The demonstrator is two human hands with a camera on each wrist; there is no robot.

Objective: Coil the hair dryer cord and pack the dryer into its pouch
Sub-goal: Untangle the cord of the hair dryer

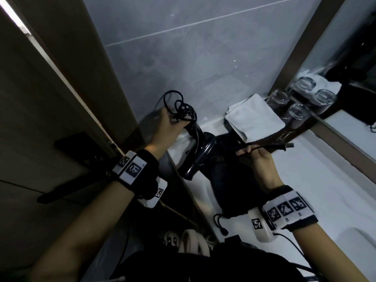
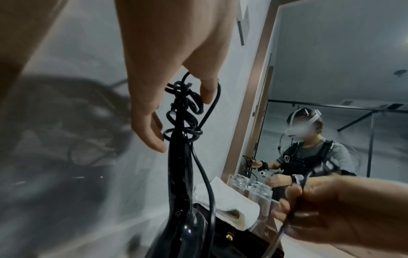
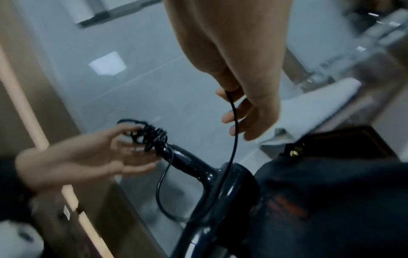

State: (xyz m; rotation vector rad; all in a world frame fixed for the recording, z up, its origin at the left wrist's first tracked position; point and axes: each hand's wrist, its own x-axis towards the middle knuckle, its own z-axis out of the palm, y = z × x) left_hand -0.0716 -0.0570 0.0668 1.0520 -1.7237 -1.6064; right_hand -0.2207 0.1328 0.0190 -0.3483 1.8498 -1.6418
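Note:
The glossy dark hair dryer (image 1: 203, 153) stands tilted over the counter's left edge, handle up and to the left. Its black cord is bunched in loose coils (image 1: 183, 110) at the handle's end. My left hand (image 1: 179, 121) holds that bunch between thumb and fingers (image 2: 209, 92). From there the free cord drops in a loop along the dryer (image 3: 198, 167) and rises to my right hand (image 1: 247, 152), which pinches it just short of the plug (image 1: 289, 145). The dark pouch (image 1: 234, 180) lies flat on the counter under my right hand, its drawstring toward me.
A folded white towel (image 1: 254, 117) lies behind the pouch, with several clear glasses (image 1: 278, 98) beside it against the framed mirror (image 1: 345, 78). The white counter (image 1: 325, 180) extends to the right. A grey tiled wall stands behind and a wooden door frame (image 1: 61, 68) on the left.

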